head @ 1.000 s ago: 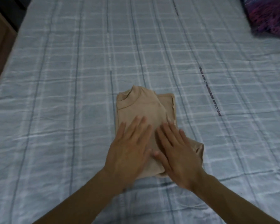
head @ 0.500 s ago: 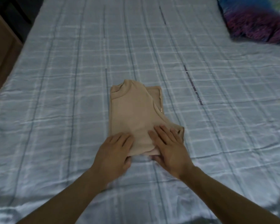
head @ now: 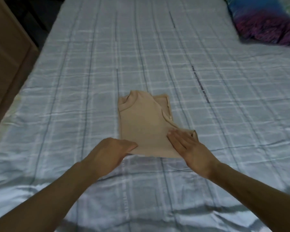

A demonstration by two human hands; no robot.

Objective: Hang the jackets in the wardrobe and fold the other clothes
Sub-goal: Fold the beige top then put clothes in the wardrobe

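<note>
Centrally on a bed (head: 157,47) covered in a pale blue checked sheet lies a folded beige top (head: 143,124), its collar pointing toward the far end. Two bare forearms reach in from the near edge. At the garment's near left corner, the left hand (head: 110,153) has its fingers (head: 129,145) curled, pinching the fabric's edge. Over the near right corner, the right hand (head: 191,148) lies flat, fingers spread and pressing down. A purple and blue patterned cloth (head: 264,25) sits at the bed's far right corner. Brown wooden furniture (head: 5,56) stands along the left edge.
</note>
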